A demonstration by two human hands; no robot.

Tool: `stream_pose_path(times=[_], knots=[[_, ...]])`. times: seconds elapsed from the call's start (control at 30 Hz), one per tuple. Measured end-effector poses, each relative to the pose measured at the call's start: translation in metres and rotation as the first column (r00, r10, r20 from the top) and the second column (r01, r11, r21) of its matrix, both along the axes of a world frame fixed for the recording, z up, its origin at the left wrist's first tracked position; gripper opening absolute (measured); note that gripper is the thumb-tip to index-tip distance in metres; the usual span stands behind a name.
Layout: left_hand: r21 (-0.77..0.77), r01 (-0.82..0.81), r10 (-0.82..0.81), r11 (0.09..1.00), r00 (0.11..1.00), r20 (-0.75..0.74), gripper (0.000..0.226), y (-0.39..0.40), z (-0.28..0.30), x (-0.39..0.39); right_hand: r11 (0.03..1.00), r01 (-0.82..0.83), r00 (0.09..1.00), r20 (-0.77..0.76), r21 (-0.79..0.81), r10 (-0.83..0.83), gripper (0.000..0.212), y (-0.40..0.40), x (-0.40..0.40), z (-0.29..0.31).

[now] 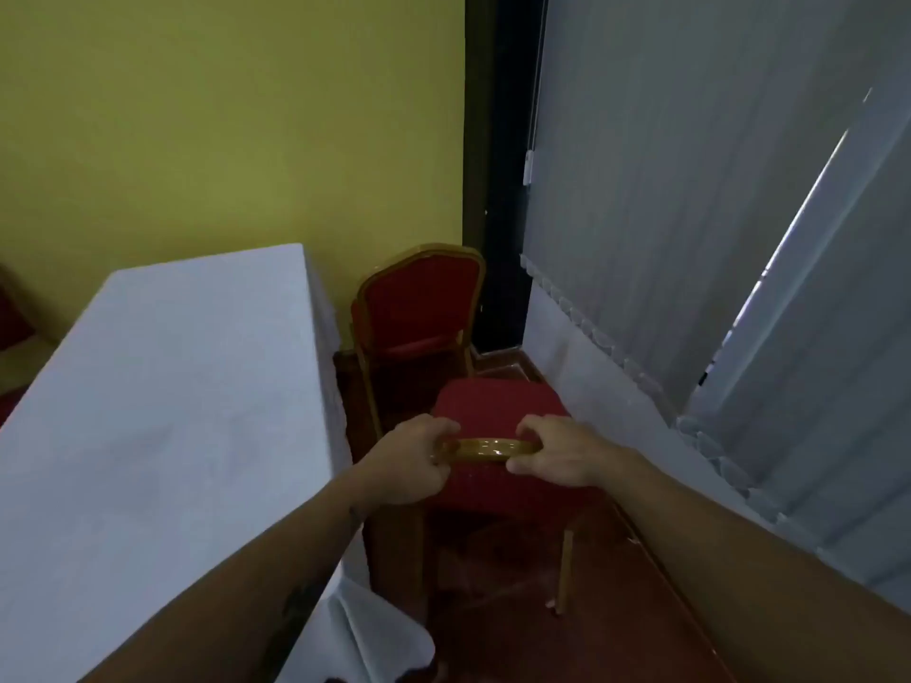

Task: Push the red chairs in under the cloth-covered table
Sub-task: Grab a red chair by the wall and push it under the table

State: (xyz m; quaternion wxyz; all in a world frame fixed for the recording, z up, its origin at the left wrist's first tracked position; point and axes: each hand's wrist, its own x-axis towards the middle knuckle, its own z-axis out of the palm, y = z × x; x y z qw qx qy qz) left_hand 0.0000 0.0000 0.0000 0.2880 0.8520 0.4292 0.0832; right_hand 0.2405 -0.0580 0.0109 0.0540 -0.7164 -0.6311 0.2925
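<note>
Both hands, left (411,460) and right (557,453), clamped on near chair's (498,406) gilt top rail (485,447). Rigid, probably light frame; push squarely toward desk (157,386).

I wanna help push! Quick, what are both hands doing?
Left hand: closed, fingers gripping the gold top rail of the near red chair.
Right hand: closed on the same rail.

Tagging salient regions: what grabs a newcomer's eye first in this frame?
Both hands, left and right, grip the gold top rail of the near red chair at centre. A second red chair stands beyond it by the yellow wall. The white-clothed table fills the left, grey blinds the right.
</note>
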Motion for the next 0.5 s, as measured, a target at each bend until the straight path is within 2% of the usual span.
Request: stream_pose_path(times=[0.07, 0.17, 0.4, 0.5], knots=[[-0.063, 0.000, -0.009, 0.998, 0.989, -0.144, 0.071, 0.003, -0.008, 0.014, 1.000, -0.030, 0.999, 0.041, -0.005, 0.030, 0.046, -0.004, 0.008, -0.010], [-0.062, -0.052, 0.030, 0.997, 0.950, -0.311, 0.070, 0.008, -0.016, 0.029, 0.999, -0.024, 0.995, 0.102, 0.038, 0.020, 0.041, -0.013, 0.018, -0.035], [-0.012, -0.060, 0.045, 0.998, 0.854, -0.518, 0.023, 0.038, -0.034, 0.056, 0.988, 0.074, 0.992, 0.092, 0.136, -0.087, 0.028, -0.015, 0.023, -0.046], [-0.007, -0.033, 0.024, 0.999, 0.831, -0.556, 0.017, 0.047, -0.039, 0.063, 0.987, 0.091, 0.993, 0.066, 0.133, -0.101, 0.027, -0.012, 0.026, -0.054]])
